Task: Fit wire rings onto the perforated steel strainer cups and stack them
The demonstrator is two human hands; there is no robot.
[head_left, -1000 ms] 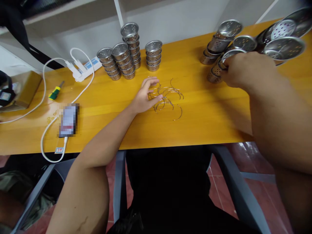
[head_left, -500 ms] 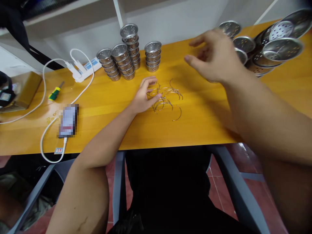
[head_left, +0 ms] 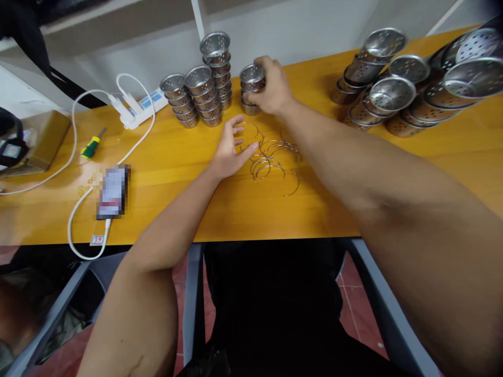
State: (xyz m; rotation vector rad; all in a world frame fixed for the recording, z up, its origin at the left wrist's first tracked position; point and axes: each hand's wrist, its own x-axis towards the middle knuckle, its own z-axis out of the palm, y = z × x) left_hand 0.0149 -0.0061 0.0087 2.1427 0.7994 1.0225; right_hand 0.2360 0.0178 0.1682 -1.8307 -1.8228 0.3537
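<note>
My right hand [head_left: 274, 86] reaches to a short stack of perforated metal cups [head_left: 252, 78], its fingers around the upper cups from the right. The stack stands upright at the back of the table. Lower and to the left, my left hand [head_left: 231, 149] hovers at the edge of a loose pile of curved metal wires [head_left: 271, 157], fingers apart and holding nothing. One bent wire [head_left: 293, 186] lies a little apart, nearer the front edge. Left of the short stack are several nested cups [head_left: 201, 86] in taller stacks.
Larger perforated metal cups [head_left: 393, 94] stand in leaning stacks at the right. On the left lie a power strip [head_left: 146, 110] with white cables, a yellow-green screwdriver [head_left: 92, 146], a phone [head_left: 113, 192] on a cable and a cardboard box [head_left: 51, 139].
My right hand has swung left from the large cups at the right to the short cup stack and closed around it. My left hand stays by the wires. The view has shifted slightly.
</note>
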